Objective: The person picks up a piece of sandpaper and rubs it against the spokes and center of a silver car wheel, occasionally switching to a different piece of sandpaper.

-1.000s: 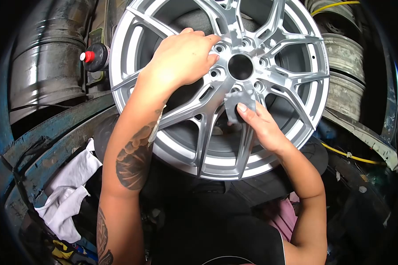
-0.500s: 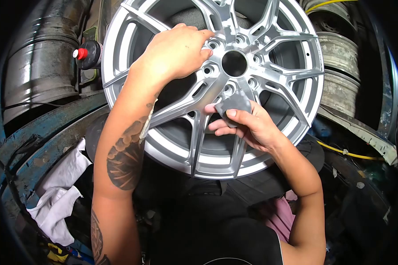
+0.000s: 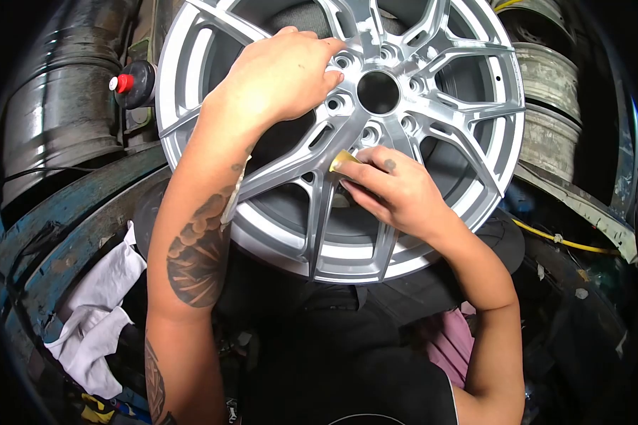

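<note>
A silver multi-spoke alloy wheel (image 3: 319, 255) faces up in front of my body, tilted towards me. My left hand (image 3: 280, 74) is closed over a spoke left of the round centre hole, fingertips beside the bolt holes. Below the centre hole, my right hand (image 3: 397, 188) pinches a small piece of sandpaper (image 3: 342, 160) against a lower-left spoke. The yellowish backing of the sandpaper shows; most of the piece is hidden under my fingers. Dull, whitish patches mark parts of the spokes near the hub.
A dark bottle with a red cap (image 3: 125, 83) stands left of the wheel. Beyond it are large metal drums (image 3: 64, 106). Stacked bare rims (image 3: 546, 127) stand at the right, near a yellow hose (image 3: 563, 241). A white cloth (image 3: 96, 326) hangs at the lower left.
My right hand has turned over from palm-up, showing the sandpaper's grey face, to palm-down on the spoke. The wheel has shifted slightly in view; my left hand keeps its hold.
</note>
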The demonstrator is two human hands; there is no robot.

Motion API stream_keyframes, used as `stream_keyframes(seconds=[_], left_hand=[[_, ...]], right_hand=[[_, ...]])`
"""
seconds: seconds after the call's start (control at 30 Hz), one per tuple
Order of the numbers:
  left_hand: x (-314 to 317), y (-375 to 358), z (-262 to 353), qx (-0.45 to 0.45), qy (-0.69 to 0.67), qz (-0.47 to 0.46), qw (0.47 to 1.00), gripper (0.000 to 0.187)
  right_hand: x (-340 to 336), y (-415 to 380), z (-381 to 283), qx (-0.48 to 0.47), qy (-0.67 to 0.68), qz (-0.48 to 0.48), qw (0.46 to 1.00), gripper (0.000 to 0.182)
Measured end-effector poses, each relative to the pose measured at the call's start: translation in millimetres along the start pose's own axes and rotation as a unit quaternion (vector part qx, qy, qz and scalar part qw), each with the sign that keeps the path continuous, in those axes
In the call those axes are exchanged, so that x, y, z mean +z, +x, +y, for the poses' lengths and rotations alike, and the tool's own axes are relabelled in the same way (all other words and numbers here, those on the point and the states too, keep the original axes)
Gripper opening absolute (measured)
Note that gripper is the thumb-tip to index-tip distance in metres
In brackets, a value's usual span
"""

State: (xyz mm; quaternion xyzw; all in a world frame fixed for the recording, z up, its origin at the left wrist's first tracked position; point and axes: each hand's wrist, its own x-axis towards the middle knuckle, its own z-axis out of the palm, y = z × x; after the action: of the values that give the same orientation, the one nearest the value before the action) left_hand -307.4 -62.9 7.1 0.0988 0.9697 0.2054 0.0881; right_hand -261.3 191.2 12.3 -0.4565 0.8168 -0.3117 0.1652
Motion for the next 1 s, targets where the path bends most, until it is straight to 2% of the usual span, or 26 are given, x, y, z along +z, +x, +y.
stream_keyframes(seconds=[0.07,0.17,0.27,0.37,0.47,0.6,0.7,0.8,0.9,1.0], left_hand=[[1,0,0,-0.001,0.002,-0.001,1.0,0.045],[3,1,0,0.0,0.014,0.007,1.0,0.044],[8,-1,3,0.002,0.038,0.011,0.999,0.043],[6,-1,5,0.008,0.056,0.006,0.998,0.043],[6,-4,5,0.002,0.044,-0.002,0.999,0.043],[4,-1,4,-0.004,0.046,0.001,0.999,0.044],[2,0,4,-0.003,0.039,-0.025,0.999,0.043],[4,1,0,0.001,0.031,-0.011,0.999,0.044],[1,0,2,-0.004,0.016,-0.031,0.999,0.046],[-3,2,5,-0.01,0.028,-0.045,0.999,0.047]], right_hand=[[3,5,1,-0.009,-0.011,0.007,1.0,0.04],[0,1,-1,0.023,-0.086,-0.075,0.993,0.045],[10,10,-2,-0.008,-0.111,-0.02,0.994,0.045],[0,11,-5,0.011,-0.103,-0.06,0.993,0.042],[6,14,4,0.005,-0.075,-0.007,0.997,0.041],[6,8,-6,0.045,-0.092,-0.023,0.995,0.04],[19,9,3,0.022,-0.066,0.032,0.997,0.043],[5,9,-7,0.054,-0.105,-0.033,0.992,0.048],[17,13,6,0.001,-0.082,0.01,0.997,0.053],[1,10,-18,0.007,-0.225,-0.038,0.974,0.056]])
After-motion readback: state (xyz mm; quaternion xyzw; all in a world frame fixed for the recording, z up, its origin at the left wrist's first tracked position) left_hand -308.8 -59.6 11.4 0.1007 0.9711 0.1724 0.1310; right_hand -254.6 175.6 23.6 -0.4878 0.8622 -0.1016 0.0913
